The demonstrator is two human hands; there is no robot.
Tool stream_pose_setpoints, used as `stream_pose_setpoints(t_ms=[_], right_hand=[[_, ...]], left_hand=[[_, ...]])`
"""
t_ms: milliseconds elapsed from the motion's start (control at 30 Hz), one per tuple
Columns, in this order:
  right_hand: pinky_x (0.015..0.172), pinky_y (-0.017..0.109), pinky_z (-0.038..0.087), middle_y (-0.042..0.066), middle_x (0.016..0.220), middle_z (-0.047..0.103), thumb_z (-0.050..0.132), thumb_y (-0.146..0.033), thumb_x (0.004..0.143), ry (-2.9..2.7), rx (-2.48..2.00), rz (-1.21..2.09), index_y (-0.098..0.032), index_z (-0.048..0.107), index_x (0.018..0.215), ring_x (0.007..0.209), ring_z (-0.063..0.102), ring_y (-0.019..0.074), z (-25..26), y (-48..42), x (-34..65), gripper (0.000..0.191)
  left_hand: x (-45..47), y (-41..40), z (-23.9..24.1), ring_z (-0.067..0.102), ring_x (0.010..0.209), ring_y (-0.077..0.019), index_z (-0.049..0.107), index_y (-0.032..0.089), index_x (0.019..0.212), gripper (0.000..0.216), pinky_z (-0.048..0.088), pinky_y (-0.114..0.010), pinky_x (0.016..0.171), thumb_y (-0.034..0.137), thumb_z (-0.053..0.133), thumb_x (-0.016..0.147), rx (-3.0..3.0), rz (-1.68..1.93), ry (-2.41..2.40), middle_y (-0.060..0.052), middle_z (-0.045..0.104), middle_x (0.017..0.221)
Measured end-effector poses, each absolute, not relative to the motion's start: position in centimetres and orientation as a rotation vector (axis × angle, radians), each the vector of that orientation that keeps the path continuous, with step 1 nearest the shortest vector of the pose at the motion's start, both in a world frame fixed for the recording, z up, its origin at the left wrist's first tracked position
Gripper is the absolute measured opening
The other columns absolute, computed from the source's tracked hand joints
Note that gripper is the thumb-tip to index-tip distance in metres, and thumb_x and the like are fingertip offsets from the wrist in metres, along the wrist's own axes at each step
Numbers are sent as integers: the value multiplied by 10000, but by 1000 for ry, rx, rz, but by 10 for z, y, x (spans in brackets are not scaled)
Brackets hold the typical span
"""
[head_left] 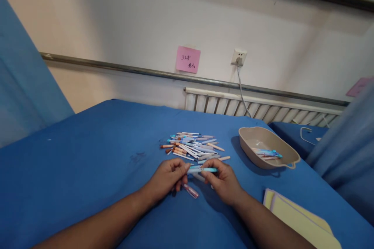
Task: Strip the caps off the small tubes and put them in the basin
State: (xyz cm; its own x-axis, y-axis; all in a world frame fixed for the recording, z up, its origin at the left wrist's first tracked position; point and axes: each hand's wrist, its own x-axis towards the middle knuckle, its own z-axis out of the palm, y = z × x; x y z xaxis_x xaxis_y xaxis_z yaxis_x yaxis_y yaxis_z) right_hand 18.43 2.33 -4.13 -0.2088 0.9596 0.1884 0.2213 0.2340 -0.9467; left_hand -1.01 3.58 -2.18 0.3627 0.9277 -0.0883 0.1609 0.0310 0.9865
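Observation:
Between my two hands is a light blue pen (201, 170) with a turquoise end, lying roughly level. My left hand (171, 175) is closed, pinching its left end with thumb and fingers. My right hand (224, 181) is closed round the turquoise end. Below the left fingers a clear, reddish-striped pen-like piece (191, 191) sticks out; I cannot tell whether those fingers hold it or it lies on the cloth. Just beyond both hands spreads a loose pile of pens and brushes (193, 146), in white, blue, grey and peach, some with brown bristles.
A beige basin (248, 148) with several pens inside stands on the blue cloth (87, 171) to the right. Yellow sheets (298, 218) lie by my right forearm. Behind are a radiator (216, 103), a plugged-in cable (242, 89) and a pink note (187, 59). Blue curtains hang at both sides.

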Motion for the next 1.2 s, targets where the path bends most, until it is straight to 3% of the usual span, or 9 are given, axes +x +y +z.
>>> stream_pose_setpoints(t_ms=[133,233,333,433,567,633,733,967,1200], right_hand=[[478,192,348,-46,558,545,595,-271,788,-1605,-1142,1042,-178,591,821,493,456,95,-41,24,184,99],[452,191,332,-46,546,538,587,-304,792,-1570,-1147,1083,-176,581,808,467,436,90,-40,24,184,129],[445,191,327,-43,551,539,591,-319,791,-1574,-1148,1076,-178,582,808,463,432,90,-40,23,183,142],[457,196,331,-42,554,540,593,-321,794,-1596,-1147,1037,-182,587,806,478,445,96,-40,23,183,140],[483,204,344,-42,552,538,585,-329,804,-1606,-1139,1032,-181,587,786,499,461,105,-41,23,183,149],[492,206,350,-43,549,536,582,-326,808,-1618,-1139,1022,-179,590,785,503,465,106,-41,23,183,149],[501,208,360,-41,564,544,594,-317,799,-1635,-1140,997,-178,595,797,515,477,108,-42,23,182,140],[474,204,339,-53,543,512,598,-341,796,-1595,-1134,1055,-182,580,806,487,453,99,-41,23,182,160],[467,205,346,-52,550,515,605,-359,793,-1591,-1119,1054,-187,577,829,486,459,100,-44,23,182,178]], left_hand=[[-8,36,-21,511,516,-79,563,155,796,319,407,-178,484,355,752,633,1376,961,1015,34,587,645],[-8,36,-21,547,533,-94,538,174,972,440,409,-181,453,420,726,660,1293,980,1004,5,629,749],[-8,36,-21,455,385,-72,555,146,824,378,328,-173,364,522,548,793,1271,844,1069,21,581,567],[-9,36,-21,482,447,-72,548,143,717,318,385,-179,427,434,676,711,1289,895,1054,29,571,574],[-7,36,-20,579,616,-108,565,167,932,421,449,-203,515,356,763,612,1240,1017,986,-10,635,836],[-7,36,-20,536,488,-89,554,160,959,385,393,-191,433,442,661,720,1232,938,1022,-2,632,730],[-7,36,-20,458,397,-71,552,141,758,334,349,-186,404,473,567,790,1282,851,1082,28,561,543],[-9,34,-21,554,671,-137,605,141,818,249,466,-253,623,302,711,660,1467,994,1075,2,592,745],[-9,34,-23,567,691,-149,579,146,941,356,467,-259,620,323,711,660,1397,959,1059,-7,605,767]])
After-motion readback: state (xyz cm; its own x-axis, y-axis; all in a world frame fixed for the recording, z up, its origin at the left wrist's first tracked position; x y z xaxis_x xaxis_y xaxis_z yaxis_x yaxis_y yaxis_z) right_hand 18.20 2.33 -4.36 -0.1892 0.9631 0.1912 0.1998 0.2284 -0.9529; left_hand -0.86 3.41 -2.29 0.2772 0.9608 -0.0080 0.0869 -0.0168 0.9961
